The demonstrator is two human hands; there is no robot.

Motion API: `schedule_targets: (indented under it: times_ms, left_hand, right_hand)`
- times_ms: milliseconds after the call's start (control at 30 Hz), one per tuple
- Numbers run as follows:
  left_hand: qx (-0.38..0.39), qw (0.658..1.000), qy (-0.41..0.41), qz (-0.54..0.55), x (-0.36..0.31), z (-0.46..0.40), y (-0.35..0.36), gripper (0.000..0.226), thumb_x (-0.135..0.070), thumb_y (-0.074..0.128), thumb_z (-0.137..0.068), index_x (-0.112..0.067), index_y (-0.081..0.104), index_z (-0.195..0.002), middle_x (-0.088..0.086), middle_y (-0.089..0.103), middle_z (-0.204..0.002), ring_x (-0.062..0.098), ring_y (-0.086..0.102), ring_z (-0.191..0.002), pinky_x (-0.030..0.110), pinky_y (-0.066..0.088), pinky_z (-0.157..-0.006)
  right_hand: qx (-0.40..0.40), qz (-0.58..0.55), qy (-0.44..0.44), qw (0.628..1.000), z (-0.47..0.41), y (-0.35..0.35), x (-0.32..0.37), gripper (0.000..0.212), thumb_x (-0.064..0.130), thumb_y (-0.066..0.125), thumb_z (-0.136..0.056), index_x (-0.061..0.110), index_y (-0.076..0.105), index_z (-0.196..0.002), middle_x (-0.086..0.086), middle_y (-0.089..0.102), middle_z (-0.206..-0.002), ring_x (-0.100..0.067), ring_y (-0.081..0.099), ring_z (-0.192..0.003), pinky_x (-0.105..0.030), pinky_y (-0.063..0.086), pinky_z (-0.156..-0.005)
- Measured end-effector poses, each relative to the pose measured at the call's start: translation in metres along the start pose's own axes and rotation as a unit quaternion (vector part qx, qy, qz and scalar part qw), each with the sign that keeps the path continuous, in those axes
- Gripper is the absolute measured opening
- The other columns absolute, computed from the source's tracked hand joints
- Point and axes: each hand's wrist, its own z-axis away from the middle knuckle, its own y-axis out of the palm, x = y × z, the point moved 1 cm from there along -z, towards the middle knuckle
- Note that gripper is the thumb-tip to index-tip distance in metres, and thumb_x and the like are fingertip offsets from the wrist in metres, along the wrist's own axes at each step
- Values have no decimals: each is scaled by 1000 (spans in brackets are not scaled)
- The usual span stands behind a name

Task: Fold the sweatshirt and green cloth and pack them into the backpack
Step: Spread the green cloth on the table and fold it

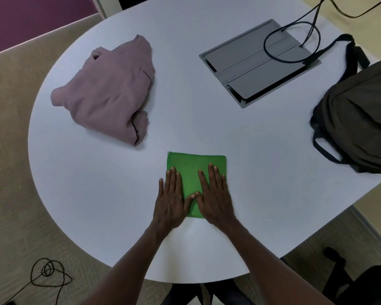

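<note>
Green cloth (193, 166): folded square, laid near the table's (207, 133) front edge, pressed flat by left hand (171, 201) and right hand (215, 199), fingers straight. Sweatshirt (110, 91): folded, set far left. Backpack (361, 119): laid at the right edge.

White round table (262, 172), grey cable hatch (246, 69); black cables (273, 51), floor cord (48, 274)

My arms are bare from the elbows down, with no sleeves reaching into view. My left hand (171, 200) and right hand (215, 198) wear no gloves, rings or watch. My fingernails are short and plain
</note>
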Motion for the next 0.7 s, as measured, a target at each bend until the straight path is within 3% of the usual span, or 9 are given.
schedule_targets:
  times_ms: [200,367,600,700]
  left_hand:
    - [-22,998,21,48,-18,-45,-15,80,-58,11,-99,-2,12,-156,15,1,-165,25,-4,-153,44,4,-124]
    - [3,1000,13,-8,-5,-49,-1,89,-71,6,-94,-8,8,-158,13,-4,-165,26,-5,-153,43,4,-123]
    - [20,1000,22,-7,-3,-49,-4,91,-72,9,-93,-9,2,-158,13,-11,-164,26,-10,-152,44,1,-122]
    - [7,999,5,38,-2,-34,-5,90,-67,18,-96,-1,8,-156,17,-3,-164,29,-2,-153,42,7,-121]
  right_hand:
    - [-4,31,6,999,-34,-11,-19,66,44,35,-99,14,23,-157,-18,7,-165,-30,4,-153,-51,12,-123]
    - [25,58,-6,998,-36,-2,-31,70,50,33,-99,18,14,-159,-15,-2,-166,-29,-2,-153,-52,11,-123]
    - [63,53,2,997,-37,-10,-28,72,53,24,-97,20,9,-159,-13,-8,-165,-27,-7,-153,-54,9,-122]
    - [59,36,1,998,-35,-19,-24,74,48,33,-95,18,12,-159,-13,-7,-166,-28,-5,-153,-53,9,-122]
